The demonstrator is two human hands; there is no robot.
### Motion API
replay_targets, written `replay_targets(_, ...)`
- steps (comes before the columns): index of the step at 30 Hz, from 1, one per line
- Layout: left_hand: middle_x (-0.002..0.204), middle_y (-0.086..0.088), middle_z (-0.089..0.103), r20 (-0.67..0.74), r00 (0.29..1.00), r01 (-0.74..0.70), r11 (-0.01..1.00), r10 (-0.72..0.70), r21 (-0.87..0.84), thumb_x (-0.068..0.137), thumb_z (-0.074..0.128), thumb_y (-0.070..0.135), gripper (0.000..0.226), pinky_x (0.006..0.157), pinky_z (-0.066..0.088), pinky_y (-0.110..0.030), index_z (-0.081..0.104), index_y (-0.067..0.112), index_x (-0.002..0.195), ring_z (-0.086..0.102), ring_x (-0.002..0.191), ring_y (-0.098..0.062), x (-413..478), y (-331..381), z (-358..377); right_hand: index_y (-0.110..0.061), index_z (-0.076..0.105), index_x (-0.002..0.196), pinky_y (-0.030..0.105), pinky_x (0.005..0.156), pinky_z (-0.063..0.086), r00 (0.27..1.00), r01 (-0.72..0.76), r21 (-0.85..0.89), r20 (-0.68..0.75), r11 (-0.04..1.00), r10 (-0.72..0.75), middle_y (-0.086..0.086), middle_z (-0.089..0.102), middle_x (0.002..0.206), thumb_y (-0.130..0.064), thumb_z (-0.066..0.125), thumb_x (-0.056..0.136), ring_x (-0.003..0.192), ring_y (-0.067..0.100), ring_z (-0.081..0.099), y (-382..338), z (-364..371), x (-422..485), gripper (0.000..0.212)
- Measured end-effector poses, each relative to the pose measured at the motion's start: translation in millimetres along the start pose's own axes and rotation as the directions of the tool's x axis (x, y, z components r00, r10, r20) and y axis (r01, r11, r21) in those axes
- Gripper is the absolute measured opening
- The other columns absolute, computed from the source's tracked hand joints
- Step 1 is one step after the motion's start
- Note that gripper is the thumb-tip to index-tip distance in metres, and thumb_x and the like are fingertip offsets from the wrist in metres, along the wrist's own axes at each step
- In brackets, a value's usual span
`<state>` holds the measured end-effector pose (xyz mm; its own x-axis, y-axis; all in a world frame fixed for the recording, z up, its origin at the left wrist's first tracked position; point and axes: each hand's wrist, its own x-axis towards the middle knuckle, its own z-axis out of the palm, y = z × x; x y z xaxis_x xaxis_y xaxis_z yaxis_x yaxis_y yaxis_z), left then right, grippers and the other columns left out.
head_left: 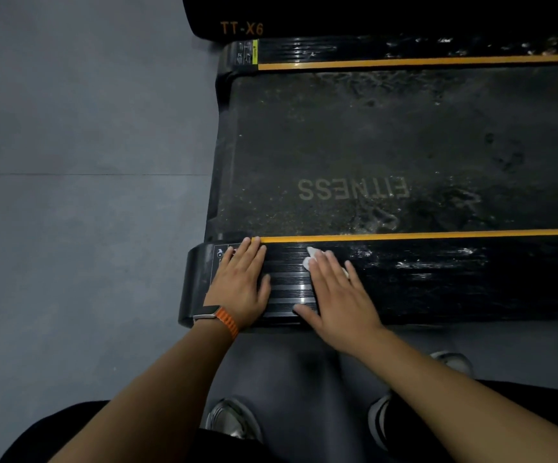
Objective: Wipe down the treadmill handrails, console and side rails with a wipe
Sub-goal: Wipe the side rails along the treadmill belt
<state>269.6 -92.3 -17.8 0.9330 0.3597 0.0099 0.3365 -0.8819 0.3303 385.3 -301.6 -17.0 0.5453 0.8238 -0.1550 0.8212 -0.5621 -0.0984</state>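
Wipe (pixel 310 259) mostly beneath right hand (pixel 341 295)

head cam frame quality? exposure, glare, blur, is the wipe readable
Head view: dim overall, belt and floor underexposed; glare streaks on the near side rail ribs between left hand and right hand; wipe reads bright white, mostly hidden under the right hand; no evident motion blur.

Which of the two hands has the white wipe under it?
The right hand: the wipe shows at its fingertips on the near side rail. The left hand, with the orange watch strap, lies flat on bare rail.
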Motion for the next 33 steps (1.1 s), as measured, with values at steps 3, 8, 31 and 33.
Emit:
replay_targets(3, 0.168, -0.007, 0.026, 0.004, 1.0, -0.003, 1.0, 0.003, 0.001, 0.1, 0.027, 0.048, 0.069, 0.128, 0.007, -0.043, 0.035, 0.011, 0.158, 0.016, 0.157, -0.021, 1.0, -0.1, -1.0, -0.018, -0.004, 0.168, 0.052, 0.131, 0.001, 0.994, 0.083, -0.022, 0.077, 0.996, -0.081, -0.003, -0.018, 0.174, -0.076, 0.008, 0.1, 0.159, 0.016, -0.018, 14.3, -12.9, 8.1, 0.09)
replay_targets(8, 0.168, -0.007, 0.025, 0.004, 1.0, -0.01, 1.0, 0.01, 0.016, 0.101, 0.025, 0.047, 0.069, 0.128, 0.004, -0.04, 0.034, 0.011, 0.159, 0.014, 0.157, -0.021, 0.7, 0.4, -1.8, -0.02, -0.014, 0.163, 0.052, 0.131, 0.002, 0.997, -0.021, -0.021, 0.068, 1.0, 0.022, -0.002, -0.018, 0.173, -0.08, -0.004, 0.096, 0.159, 0.017, -0.018, 41.6, -17.7, -9.3, 0.09)
replay_targets(31, 0.17, -0.007, 0.015, 0.064, 0.998, 0.012, 0.998, -0.015, 0.055, 0.096, 0.016, 0.051, 0.078, 0.127, 0.0, -0.035, 0.027, 0.01, 0.161, 0.007, 0.158, -0.02, 19.0, 63.5, 10.2, -0.024, -0.005, 0.167, 0.052, 0.13, 0.006, 1.0, 0.016, 0.03, 0.008, 0.999, -0.017, -0.011, -0.024, 0.172, -0.075, 0.011, 0.101, 0.159, 0.012, -0.02, 73.1, -16.4, -5.1, 0.085)
replay_targets(33, 0.17, -0.007, 0.017, 0.053, 0.999, 0.009, 0.999, -0.012, 0.049, 0.097, 0.02, 0.051, 0.076, 0.127, 0.0, -0.034, 0.028, 0.01, 0.161, 0.008, 0.158, -0.019, 19.2, 61.3, 9.6, -0.02, 0.002, 0.167, 0.054, 0.13, 0.011, 0.997, -0.065, 0.047, -0.047, 0.997, 0.068, -0.006, -0.015, 0.174, -0.075, 0.013, 0.1, 0.161, 0.016, -0.011, 77.0, -11.3, -13.9, 0.088)
